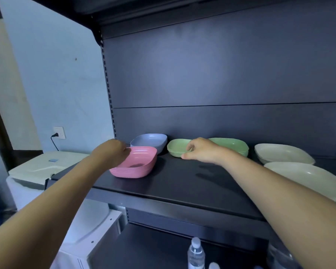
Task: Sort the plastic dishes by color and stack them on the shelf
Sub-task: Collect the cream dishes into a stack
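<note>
Head view looks at a dark metal shelf board [182, 181] with plastic dishes on it. Near its left end stands a stack of pink square plastic bowls [138, 164]. The left hand [113, 152] is at the left rim of the pink stack, its fingers curled over that rim and holding it. Just behind the pink stack sits a stack of blue-grey plastic bowls [149, 140]. To the right of the pink stack, a little further back, is a stack of small light green plastic dishes [176, 148]; the right hand [202, 150] holds its near right rim, fingers bent on the rim and the thumb stretched along the outer wall. Further right of the pink stack, partly hidden behind this hand, is a stack of larger green plastic dishes [233, 145]. Still further right are cream oval plastic dishes [281, 153], and nearer to the camera a bigger cream plastic dish [306, 177]. Left of the pink stack, off the shelf, stands a white appliance [43, 166]. Below the pink stack, a clear plastic bottle [196, 253] shows at the bottom edge
</note>
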Demonstrator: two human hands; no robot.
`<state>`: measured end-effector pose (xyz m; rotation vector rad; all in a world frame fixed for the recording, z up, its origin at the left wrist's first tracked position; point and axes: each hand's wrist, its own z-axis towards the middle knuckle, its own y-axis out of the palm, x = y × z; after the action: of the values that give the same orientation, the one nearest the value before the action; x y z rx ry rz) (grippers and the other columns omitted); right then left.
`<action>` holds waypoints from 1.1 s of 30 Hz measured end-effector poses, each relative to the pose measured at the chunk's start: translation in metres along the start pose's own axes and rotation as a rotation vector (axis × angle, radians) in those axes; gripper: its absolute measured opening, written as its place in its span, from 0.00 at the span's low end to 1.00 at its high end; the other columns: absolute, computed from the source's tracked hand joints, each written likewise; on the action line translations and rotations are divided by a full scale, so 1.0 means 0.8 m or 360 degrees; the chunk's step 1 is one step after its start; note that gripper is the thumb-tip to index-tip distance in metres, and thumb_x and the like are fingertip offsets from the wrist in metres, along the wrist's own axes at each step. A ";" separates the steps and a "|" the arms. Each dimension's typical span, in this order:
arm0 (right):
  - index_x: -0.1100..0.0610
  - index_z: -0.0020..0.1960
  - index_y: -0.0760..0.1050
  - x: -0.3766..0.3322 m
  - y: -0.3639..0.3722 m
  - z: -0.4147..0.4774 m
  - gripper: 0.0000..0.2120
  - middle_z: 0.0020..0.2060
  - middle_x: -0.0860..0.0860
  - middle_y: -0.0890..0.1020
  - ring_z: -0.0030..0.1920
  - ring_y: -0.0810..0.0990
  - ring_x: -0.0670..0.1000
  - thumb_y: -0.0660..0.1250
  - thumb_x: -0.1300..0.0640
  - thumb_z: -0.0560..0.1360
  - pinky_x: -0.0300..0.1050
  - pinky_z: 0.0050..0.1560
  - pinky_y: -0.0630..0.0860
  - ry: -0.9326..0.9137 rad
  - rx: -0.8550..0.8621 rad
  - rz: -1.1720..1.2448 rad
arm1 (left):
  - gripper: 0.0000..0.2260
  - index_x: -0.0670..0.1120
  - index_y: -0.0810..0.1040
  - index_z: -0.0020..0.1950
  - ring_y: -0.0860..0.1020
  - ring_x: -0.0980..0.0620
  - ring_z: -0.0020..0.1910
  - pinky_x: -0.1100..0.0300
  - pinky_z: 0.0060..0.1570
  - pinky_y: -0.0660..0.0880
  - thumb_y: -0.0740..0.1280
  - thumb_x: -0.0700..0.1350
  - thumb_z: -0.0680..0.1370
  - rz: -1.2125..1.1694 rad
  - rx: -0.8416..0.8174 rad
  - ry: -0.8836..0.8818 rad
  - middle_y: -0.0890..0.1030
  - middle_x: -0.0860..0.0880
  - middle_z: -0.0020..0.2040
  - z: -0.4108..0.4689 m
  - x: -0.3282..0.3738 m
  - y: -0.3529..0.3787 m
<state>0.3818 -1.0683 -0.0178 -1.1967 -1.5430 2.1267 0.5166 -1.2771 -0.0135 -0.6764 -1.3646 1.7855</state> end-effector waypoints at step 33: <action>0.58 0.57 0.76 0.306 -0.154 -0.230 0.17 0.53 0.54 0.80 0.54 0.77 0.56 0.63 0.47 0.75 0.49 0.55 0.75 0.0305 0.0317 -0.0465 | 0.17 0.43 0.70 0.36 0.74 0.40 0.46 0.56 0.43 0.69 0.54 0.49 0.81 -0.0487 -0.0135 0.0432 0.78 0.44 0.42 -0.112 0.388 0.048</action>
<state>0.3323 -0.7430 -0.0417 -1.0060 -1.2993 1.8668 0.4038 -0.9764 -0.0628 -0.6859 -1.2852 1.3491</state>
